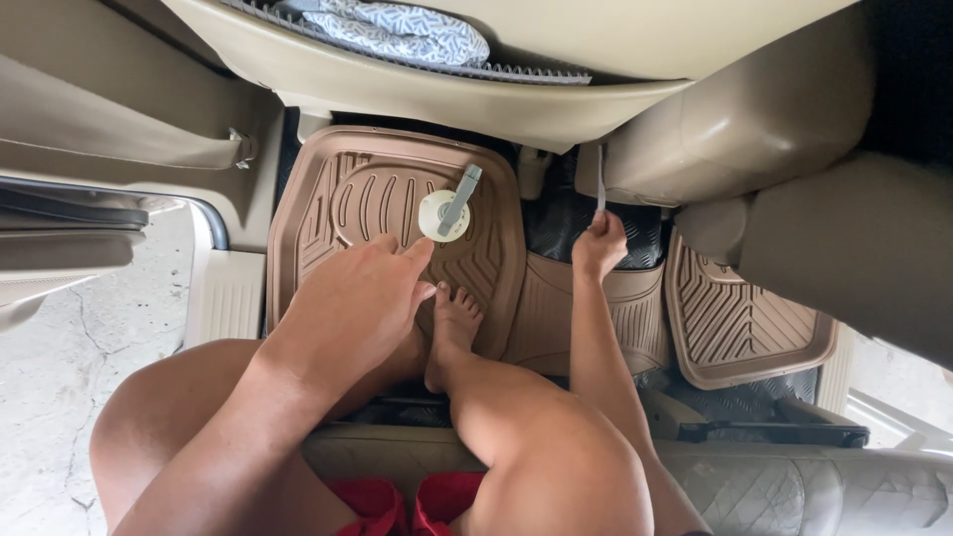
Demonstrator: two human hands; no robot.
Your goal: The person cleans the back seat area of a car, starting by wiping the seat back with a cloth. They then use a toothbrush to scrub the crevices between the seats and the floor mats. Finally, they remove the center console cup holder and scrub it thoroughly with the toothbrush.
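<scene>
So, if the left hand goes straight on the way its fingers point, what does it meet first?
Most likely the round white tool with the grey handle, lying on the tan floor mat. The left hand points up and right toward it, with only bare mat between. Its height above the mat is unclear.

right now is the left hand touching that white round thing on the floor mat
Apart. The head view shows a strip of tan mat between the left hand fingertips and the white round thing.

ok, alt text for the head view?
Seen from above in a car's rear footwell, the left hand reaches toward a white round brush on a tan floor mat. The right hand grips a thin grey strip.
</scene>
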